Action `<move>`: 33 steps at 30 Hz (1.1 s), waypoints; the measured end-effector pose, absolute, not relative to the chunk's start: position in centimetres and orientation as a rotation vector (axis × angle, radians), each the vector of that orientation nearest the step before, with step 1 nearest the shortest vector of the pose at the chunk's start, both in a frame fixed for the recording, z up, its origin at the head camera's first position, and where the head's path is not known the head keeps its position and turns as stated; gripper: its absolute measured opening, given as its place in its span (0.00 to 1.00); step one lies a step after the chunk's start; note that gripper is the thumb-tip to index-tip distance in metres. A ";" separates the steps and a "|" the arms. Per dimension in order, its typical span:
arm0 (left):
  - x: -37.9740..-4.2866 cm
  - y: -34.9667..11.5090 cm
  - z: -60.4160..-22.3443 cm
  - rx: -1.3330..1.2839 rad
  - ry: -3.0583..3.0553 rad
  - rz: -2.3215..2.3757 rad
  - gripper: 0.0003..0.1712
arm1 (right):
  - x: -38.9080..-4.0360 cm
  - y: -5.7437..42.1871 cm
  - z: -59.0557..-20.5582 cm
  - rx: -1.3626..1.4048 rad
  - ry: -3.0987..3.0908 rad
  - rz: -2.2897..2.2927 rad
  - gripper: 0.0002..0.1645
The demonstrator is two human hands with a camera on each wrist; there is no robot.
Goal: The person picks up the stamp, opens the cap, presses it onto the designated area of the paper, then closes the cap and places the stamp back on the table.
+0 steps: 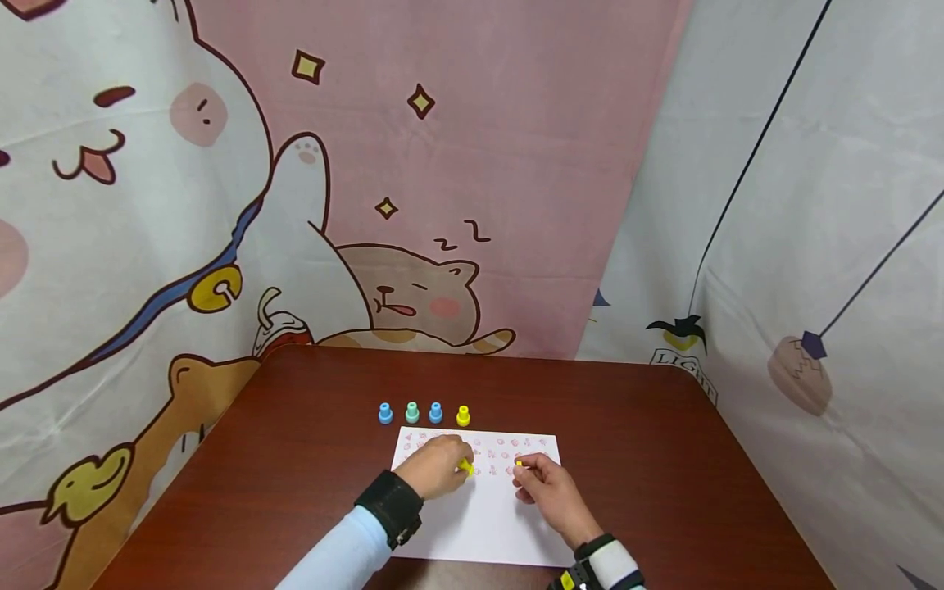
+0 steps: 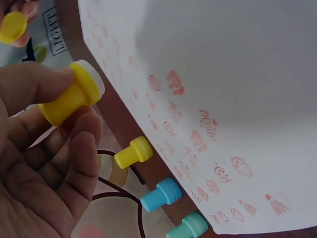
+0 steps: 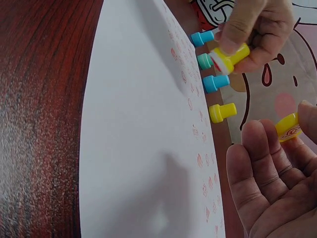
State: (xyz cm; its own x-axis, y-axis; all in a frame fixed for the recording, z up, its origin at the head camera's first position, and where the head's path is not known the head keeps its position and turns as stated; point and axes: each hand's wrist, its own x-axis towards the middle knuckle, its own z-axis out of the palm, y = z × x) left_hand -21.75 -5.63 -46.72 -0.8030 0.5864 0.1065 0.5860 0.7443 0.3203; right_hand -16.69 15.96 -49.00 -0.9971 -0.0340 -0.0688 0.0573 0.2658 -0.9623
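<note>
My left hand (image 1: 437, 465) pinches a yellow stamp (image 2: 73, 96) between thumb and fingers. Its cap is off, and a pale rim surrounds a reddish face in the right wrist view. Between thumb and fingers of my right hand (image 1: 551, 496) is the small yellow cap (image 3: 288, 127), with a red mark on it. Both hands are above a white sheet of paper (image 1: 479, 528), whose far part bears rows of small red stamp prints (image 2: 241, 166). Stamp and cap are apart from each other.
Beyond the paper's far edge stand several stamps in a row: a blue stamp (image 1: 386, 414), a green stamp (image 1: 412, 413), another blue stamp (image 1: 436, 413) and a yellow stamp (image 1: 463, 416). The brown table (image 1: 295, 459) meets a cartoon-printed cloth (image 1: 516, 164) behind.
</note>
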 end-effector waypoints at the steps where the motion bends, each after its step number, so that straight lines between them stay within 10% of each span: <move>1: -21.7 -5.6 -46.8 0.990 2.935 0.518 0.09 | -16.7 16.0 -49.1 0.022 2.438 -1.864 0.19; 33: -22.0 -3.7 -49.2 1.183 2.973 -0.031 0.06 | -16.6 16.7 -49.7 0.033 2.414 -1.880 0.19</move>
